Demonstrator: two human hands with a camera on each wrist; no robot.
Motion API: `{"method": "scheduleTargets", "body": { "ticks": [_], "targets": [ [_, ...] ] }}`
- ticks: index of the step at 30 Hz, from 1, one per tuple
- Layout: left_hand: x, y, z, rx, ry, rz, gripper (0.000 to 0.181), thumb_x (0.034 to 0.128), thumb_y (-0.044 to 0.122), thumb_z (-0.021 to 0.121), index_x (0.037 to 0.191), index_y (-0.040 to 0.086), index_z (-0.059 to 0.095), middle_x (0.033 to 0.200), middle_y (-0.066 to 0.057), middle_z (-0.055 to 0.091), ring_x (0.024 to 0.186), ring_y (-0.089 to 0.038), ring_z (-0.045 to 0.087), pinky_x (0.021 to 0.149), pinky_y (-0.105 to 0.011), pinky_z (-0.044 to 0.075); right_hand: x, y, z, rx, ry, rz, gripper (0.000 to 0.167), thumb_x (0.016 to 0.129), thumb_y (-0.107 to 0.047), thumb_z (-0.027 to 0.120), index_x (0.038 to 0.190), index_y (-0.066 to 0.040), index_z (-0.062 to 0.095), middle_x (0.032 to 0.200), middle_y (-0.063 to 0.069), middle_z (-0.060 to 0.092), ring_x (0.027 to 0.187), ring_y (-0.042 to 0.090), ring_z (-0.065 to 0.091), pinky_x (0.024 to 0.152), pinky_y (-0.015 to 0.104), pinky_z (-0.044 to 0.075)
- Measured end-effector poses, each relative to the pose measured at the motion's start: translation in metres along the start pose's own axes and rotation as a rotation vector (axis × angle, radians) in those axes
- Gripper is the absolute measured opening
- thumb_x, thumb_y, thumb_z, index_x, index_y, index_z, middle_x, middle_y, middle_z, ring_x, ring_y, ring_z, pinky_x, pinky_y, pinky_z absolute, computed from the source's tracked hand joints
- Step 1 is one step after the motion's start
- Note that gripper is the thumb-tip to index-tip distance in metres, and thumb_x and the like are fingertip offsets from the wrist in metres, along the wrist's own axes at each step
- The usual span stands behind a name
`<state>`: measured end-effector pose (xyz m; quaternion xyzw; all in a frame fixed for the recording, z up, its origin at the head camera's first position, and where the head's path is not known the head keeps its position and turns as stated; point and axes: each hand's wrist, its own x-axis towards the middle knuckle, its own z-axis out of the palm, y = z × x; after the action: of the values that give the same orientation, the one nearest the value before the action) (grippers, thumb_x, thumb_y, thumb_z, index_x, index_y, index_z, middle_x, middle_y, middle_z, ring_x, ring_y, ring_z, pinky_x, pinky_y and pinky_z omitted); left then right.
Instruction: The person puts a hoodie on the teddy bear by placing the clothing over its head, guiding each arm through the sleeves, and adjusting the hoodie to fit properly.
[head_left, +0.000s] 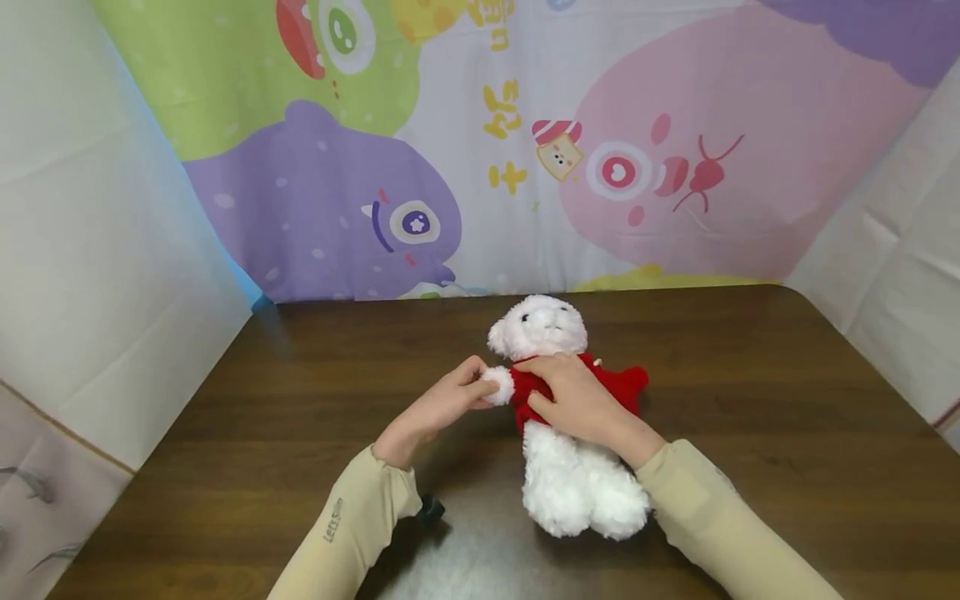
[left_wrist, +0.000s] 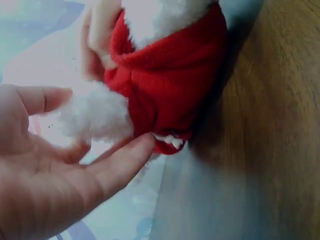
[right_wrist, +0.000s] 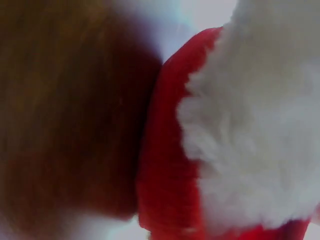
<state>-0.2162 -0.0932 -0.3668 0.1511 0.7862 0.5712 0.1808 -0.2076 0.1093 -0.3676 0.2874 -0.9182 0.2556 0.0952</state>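
Observation:
A white plush toy (head_left: 542,327) in a red top (head_left: 621,388) lies face up on the table, head away from me. My left hand (head_left: 448,398) holds its fluffy paw (head_left: 498,386), which sticks out of the left-side sleeve. In the left wrist view, thumb and fingers lie around that paw (left_wrist: 97,111). Across the toy's chest, my right hand (head_left: 576,393) grips the top near the same sleeve, index finger and thumb apart with red cloth between. On the right side the other sleeve shows no white paw. The right wrist view has only red cloth (right_wrist: 170,150) and white fur (right_wrist: 255,130).
The brown wooden table (head_left: 300,375) extends around the toy. Behind it hangs a cartoon-printed cloth (head_left: 517,225), with pale panels on both sides. A small black object (head_left: 430,510) sits by my left sleeve cuff.

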Motion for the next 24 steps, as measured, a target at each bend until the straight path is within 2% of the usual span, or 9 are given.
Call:
{"method": "scheduleTargets", "body": {
  "ticks": [2,4,8,11,14,18,21,24],
  "targets": [
    [0.002,-0.001,0.004,0.010,0.068,-0.009,0.025,0.0877,0.020,0.058,0.093,0.005,0.039,0.097,-0.010,0.052,0.088,-0.020,0.058,0.085,-0.036,0.049,0.000,0.001,0.000,0.083,0.026,0.014,0.033,0.079,-0.020,0.067,0.110,-0.012,0.060,0.109,0.001,0.062,0.097,0.017,0.056,0.088,0.036,0.045],
    [0.004,-0.002,0.009,-0.007,0.145,-0.022,0.031,0.0842,0.023,0.063,0.094,0.005,0.039,0.097,-0.012,0.053,0.084,-0.021,0.060,0.081,-0.036,0.051,0.000,0.001,0.000,0.139,0.055,0.019,0.032,0.077,-0.020,0.071,0.105,-0.011,0.058,0.098,0.000,0.060,0.085,0.014,0.056,0.078,0.031,0.049],
    [0.008,-0.007,0.015,-0.060,0.285,-0.059,0.029,0.0837,0.019,0.064,0.096,0.002,0.043,0.097,-0.013,0.053,0.076,-0.019,0.059,0.074,-0.036,0.053,0.001,0.001,-0.002,0.166,0.054,-0.006,0.033,0.078,-0.015,0.070,0.106,-0.008,0.055,0.079,-0.003,0.054,0.064,0.008,0.047,0.061,0.022,0.045],
    [0.010,-0.009,0.014,-0.084,0.350,-0.060,0.022,0.0842,0.013,0.062,0.093,0.000,0.047,0.092,-0.012,0.054,0.071,-0.017,0.057,0.069,-0.033,0.054,0.000,0.003,-0.006,0.180,0.030,-0.024,0.028,0.080,-0.010,0.067,0.105,-0.007,0.056,0.073,-0.005,0.053,0.060,0.007,0.046,0.058,0.020,0.044],
    [0.012,-0.012,0.007,-0.081,0.411,-0.046,0.014,0.0833,0.008,0.061,0.086,0.000,0.051,0.084,-0.009,0.054,0.068,-0.015,0.052,0.061,-0.025,0.051,-0.002,0.006,-0.011,0.186,0.013,-0.030,0.017,0.081,-0.006,0.066,0.097,-0.007,0.059,0.073,-0.005,0.055,0.063,0.007,0.048,0.059,0.020,0.045],
    [0.013,-0.015,-0.001,-0.073,0.445,-0.048,0.011,0.0843,0.006,0.059,0.081,0.000,0.051,0.080,-0.006,0.052,0.066,-0.014,0.049,0.057,-0.021,0.045,-0.004,0.006,-0.014,0.217,-0.019,-0.029,0.010,0.081,-0.004,0.065,0.089,-0.007,0.060,0.076,-0.003,0.058,0.066,0.008,0.051,0.062,0.021,0.047],
    [0.012,-0.015,-0.001,-0.089,0.415,-0.065,0.012,0.0859,0.011,0.057,0.088,0.001,0.051,0.088,-0.009,0.054,0.070,-0.016,0.052,0.061,-0.025,0.050,-0.004,0.002,-0.014,0.241,-0.041,-0.024,0.010,0.081,-0.008,0.066,0.089,-0.007,0.061,0.078,-0.003,0.061,0.067,0.007,0.052,0.063,0.021,0.048],
    [0.012,-0.013,0.004,-0.076,0.354,-0.077,0.026,0.0864,0.022,0.058,0.103,0.004,0.049,0.104,-0.011,0.054,0.079,-0.018,0.056,0.065,-0.032,0.054,-0.003,0.000,-0.014,0.255,-0.060,-0.022,0.012,0.081,-0.012,0.067,0.092,-0.010,0.063,0.082,-0.004,0.063,0.068,0.005,0.054,0.066,0.022,0.048]
  ]
}}
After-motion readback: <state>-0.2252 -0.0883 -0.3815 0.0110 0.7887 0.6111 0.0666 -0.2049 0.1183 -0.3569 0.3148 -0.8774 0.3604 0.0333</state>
